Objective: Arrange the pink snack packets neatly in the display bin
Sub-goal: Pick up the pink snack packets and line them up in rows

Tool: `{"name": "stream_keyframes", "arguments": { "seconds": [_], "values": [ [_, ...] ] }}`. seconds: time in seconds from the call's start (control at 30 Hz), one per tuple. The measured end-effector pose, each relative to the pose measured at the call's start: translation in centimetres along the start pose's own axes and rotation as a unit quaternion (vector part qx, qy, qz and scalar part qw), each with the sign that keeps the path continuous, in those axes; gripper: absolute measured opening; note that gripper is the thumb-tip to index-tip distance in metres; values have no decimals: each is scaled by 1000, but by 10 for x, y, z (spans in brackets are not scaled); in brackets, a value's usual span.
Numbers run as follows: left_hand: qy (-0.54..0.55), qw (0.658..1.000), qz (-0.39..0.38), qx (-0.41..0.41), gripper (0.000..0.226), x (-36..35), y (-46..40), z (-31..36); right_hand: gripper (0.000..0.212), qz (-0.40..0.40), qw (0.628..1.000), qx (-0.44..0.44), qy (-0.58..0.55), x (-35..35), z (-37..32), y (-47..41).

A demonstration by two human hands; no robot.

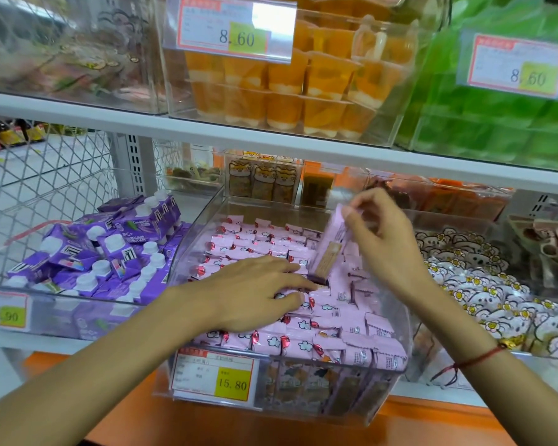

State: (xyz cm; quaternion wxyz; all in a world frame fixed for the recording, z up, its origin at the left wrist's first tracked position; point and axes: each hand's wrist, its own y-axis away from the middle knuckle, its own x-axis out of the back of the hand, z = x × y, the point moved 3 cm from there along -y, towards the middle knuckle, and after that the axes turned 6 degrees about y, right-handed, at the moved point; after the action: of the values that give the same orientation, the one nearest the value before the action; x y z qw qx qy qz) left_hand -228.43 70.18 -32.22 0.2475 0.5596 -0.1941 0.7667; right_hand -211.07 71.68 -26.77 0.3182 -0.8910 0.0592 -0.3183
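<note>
While the right hand (382,239) pinches one pink packet (331,243) upright by its top edge, the left hand (258,292) lies flat, fingers straight, pressing the pink snack packets (335,336) filling the clear display bin (387,394) on the shelf (207,133), beside purple cartons (87,252).

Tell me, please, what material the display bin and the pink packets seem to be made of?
Display bin: looks like clear hard plastic, perhaps acrylic; the goods show through its walls and its edges catch light.
Pink packets: seemingly thin printed plastic film with a soft sheen; crimped ends and small wrinkles show. The packet in the right hand looks the same.
</note>
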Motion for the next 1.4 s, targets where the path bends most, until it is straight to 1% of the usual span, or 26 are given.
{"name": "stream_keyframes", "arguments": {
  "seconds": [0.1, 0.17, 0.23, 0.27, 0.33, 0.4, 0.47, 0.57, 0.6, 0.63, 0.67, 0.7, 0.73, 0.77, 0.8, 0.83, 0.9, 0.93, 1.0, 1.03, 1.07, 1.13, 1.2, 1.3, 1.37, 1.4],
  "values": [
    [34, 999, 22, 3, 40, 1, 3, 1, 5, 105, 992, 3, -67, 15, -6, 3],
    [102, 988, 111, 19, 36, 8, 6, 1, 8, 142, 981, -31, -131, 23, -6, 5],
    [193, 954, 223, 47, 34, 18, 10, -1, 11, 134, 962, -110, -210, 24, -2, 6],
    [250, 934, 250, 55, 38, 22, 11, -1, 10, 114, 953, -151, -238, 22, 0, 6],
    [334, 913, 231, 49, 52, 22, 13, 4, 8, 67, 939, -204, -269, 15, 3, 7],
    [338, 923, 184, 32, 56, 17, 14, 13, 11, 34, 931, -218, -290, 8, 2, 7],
    [336, 926, 169, 22, 47, 14, 14, 18, 12, 14, 932, -218, -290, 5, 0, 7],
    [408, 893, 187, 38, 33, 18, 13, 18, 16, 5, 940, -224, -257, 4, 2, 7],
    [438, 875, 198, 58, 26, 20, 13, 16, 16, 7, 955, -208, -213, 5, 3, 7],
    [471, 854, 205, 82, 19, 21, 13, 15, 19, 8, 976, -167, -139, 8, 2, 7],
    [510, 829, 207, 104, 16, 22, 13, 14, 29, -2, 993, -103, -54, 9, -1, 9],
    [545, 804, 206, 122, 16, 22, 13, 14, 44, -28, 999, -26, 21, 8, -6, 11],
    [565, 789, 204, 133, 18, 22, 13, 14, 58, -63, 993, 47, 83, 4, -11, 14],
    [570, 784, 200, 142, 22, 21, 13, 15, 68, -95, 980, 106, 138, 0, -16, 18],
    [567, 786, 197, 147, 27, 20, 13, 15, 72, -117, 963, 151, 188, -5, -20, 21],
    [562, 790, 196, 149, 31, 18, 13, 16, 70, -123, 948, 182, 229, -8, -22, 22],
    [546, 804, 190, 142, 34, 17, 13, 17, 56, -103, 935, 210, 267, -11, -25, 23],
    [542, 809, 185, 131, 38, 17, 12, 19, 49, -88, 936, 212, 265, -9, -26, 22],
    [552, 801, 199, 121, 51, 18, 9, 18, 40, -69, 952, 189, 232, -5, -24, 20],
    [550, 798, 215, 121, 54, 19, 9, 17, 34, -65, 966, 160, 194, -3, -22, 18],
    [530, 807, 234, 115, 53, 19, 9, 14, 26, -64, 980, 122, 145, -1, -18, 16],
    [415, 869, 256, 86, 40, 18, 9, 10, 16, -68, 996, 32, 45, 1, -8, 12],
    [282, 927, 239, 61, 25, 14, 10, 5, 16, -84, 995, -41, -40, 1, 4, 10],
    [129, 972, 189, 48, 30, 9, 10, -1, 36, -114, 979, -97, -136, 2, 14, 10],
    [58, 988, 134, 47, 37, 5, 8, -5, 52, -113, 984, -85, -109, 3, 16, 9],
    [43, 993, 105, 46, 40, 2, 7, -7, 55, -107, 988, -73, -81, 3, 16, 9]
  ]
}}
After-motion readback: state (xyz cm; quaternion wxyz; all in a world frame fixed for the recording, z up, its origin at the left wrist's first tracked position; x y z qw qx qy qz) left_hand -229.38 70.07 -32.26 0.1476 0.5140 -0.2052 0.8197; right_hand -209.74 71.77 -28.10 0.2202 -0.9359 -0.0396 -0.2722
